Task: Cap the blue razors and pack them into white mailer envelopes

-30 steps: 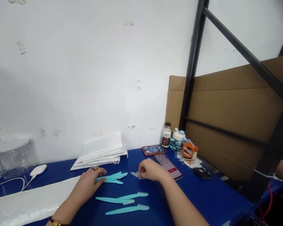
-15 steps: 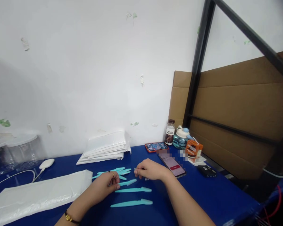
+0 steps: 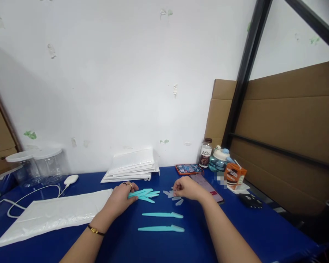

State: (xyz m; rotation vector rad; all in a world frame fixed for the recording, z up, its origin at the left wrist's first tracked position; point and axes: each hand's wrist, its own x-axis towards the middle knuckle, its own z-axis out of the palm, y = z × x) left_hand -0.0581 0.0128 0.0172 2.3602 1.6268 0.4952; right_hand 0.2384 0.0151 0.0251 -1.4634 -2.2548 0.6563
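My left hand (image 3: 121, 197) rests on the blue table (image 3: 249, 230) with its fingers closed over one end of a bunch of turquoise plastic razors (image 3: 145, 194). My right hand (image 3: 186, 188) is closed in a pinch over several small clear caps (image 3: 172, 195) lying just to the right of that bunch. Two more turquoise razors, the farther one (image 3: 162, 214) and the nearer one (image 3: 161, 228), lie side by side on the table in front of both hands.
A large white padded bag (image 3: 52, 214) lies at the left. A stack of white bags (image 3: 131, 167) leans by the wall. Two phones (image 3: 200, 176), a bottle (image 3: 205, 152), a drink carton (image 3: 235, 176), clear jars (image 3: 35, 166) and a white cable (image 3: 30, 195) stand around. Cardboard and a black frame (image 3: 242, 78) close off the right.
My left hand brought a razor from the front row back to the bunch; two remain in front. My right hand stays at the caps. The view has swung left.
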